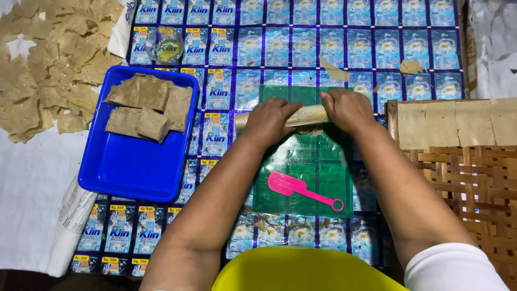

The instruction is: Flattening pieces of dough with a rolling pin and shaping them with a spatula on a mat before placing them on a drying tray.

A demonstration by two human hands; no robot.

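Both hands press pale dough-coated rolling pin [301, 116] at 12 o'clock end of green plastic sheet [312, 178]. Left hand [269, 121], right hand [347, 108]: fingers curled over pin. Pin looks stiff, sticky; grip bare ends. Pink plastic spatula [301, 189] at 6 o'clock. Blue plastic tray [129, 167] at 9 o'clock.
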